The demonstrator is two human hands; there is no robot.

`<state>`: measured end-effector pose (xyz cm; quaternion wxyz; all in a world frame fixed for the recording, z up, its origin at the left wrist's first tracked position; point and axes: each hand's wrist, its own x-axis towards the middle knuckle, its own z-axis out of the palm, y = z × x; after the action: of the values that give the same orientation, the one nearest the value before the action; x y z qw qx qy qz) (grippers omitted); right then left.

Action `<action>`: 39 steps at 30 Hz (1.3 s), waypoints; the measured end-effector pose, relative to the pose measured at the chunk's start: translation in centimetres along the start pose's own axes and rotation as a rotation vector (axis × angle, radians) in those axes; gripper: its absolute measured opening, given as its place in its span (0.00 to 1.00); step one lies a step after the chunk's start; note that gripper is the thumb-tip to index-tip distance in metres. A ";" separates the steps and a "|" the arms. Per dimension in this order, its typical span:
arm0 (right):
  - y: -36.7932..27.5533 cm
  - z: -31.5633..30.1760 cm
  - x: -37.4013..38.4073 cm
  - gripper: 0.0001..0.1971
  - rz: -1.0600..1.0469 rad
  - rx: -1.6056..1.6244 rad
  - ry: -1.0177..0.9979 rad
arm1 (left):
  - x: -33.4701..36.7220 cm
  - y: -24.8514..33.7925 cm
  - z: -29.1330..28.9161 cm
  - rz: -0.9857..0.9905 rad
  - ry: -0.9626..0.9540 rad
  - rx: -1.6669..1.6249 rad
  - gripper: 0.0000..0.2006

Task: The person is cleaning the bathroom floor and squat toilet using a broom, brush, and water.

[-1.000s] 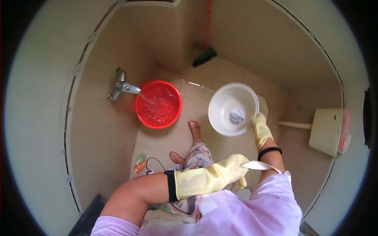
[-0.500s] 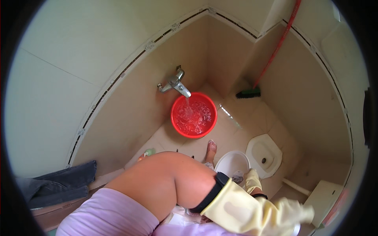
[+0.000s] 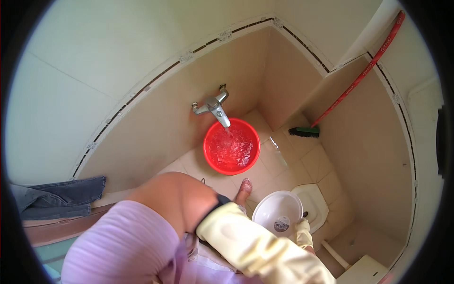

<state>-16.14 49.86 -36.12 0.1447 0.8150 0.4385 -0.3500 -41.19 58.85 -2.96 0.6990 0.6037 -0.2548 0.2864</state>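
My right hand [image 3: 302,233], in a cream rubber glove, grips the right rim of a white plastic basin [image 3: 267,208]. The basin is tilted and has a round grey patch on its inner bottom. My left arm, in a long cream rubber glove [image 3: 246,239] with a dark cuff, reaches across my body toward the lower right. Its hand end meets the lower edge of the picture, so the fingers cannot be made out. Ahead of me on the floor, a red basin [image 3: 209,158] holds churning water beneath a running chrome faucet [image 3: 215,108].
Beside the white basin lies a squat toilet [image 3: 320,203]. A broom [image 3: 304,132] with green head and red handle leans in the far right corner. Dark jeans [image 3: 71,191] hang over a ledge at left. A pale cistern [image 3: 364,272] stands lower right. My bare foot [image 3: 245,187] is between the basins.
The view has shifted. The white basin shows more fully, with my right hand still at its rim. My left glove's far end has dropped to the lower edge. Water keeps running into the red basin.
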 end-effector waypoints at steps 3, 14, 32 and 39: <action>0.2 -1.3 1.3 0.20 0.001 0.063 0.079 | -3.2 2.1 -1.9 0.011 0.017 -0.232 0.12; -19.0 -2.5 4.1 0.23 -0.103 0.758 -0.072 | -36.9 -1.8 -6.4 -1.211 1.834 0.014 0.35; -32.3 28.1 19.6 0.08 0.002 0.860 -0.173 | -58.8 -6.3 -21.6 -2.153 1.053 0.782 0.19; -38.7 24.0 23.3 0.16 0.132 0.477 -0.129 | -54.3 -8.2 -21.4 -1.720 1.621 0.654 0.21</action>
<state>-49.70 73.37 -66.73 -0.0015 0.8290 0.2794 -0.4845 -73.49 74.09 -49.80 0.4321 0.3695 0.8192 0.0749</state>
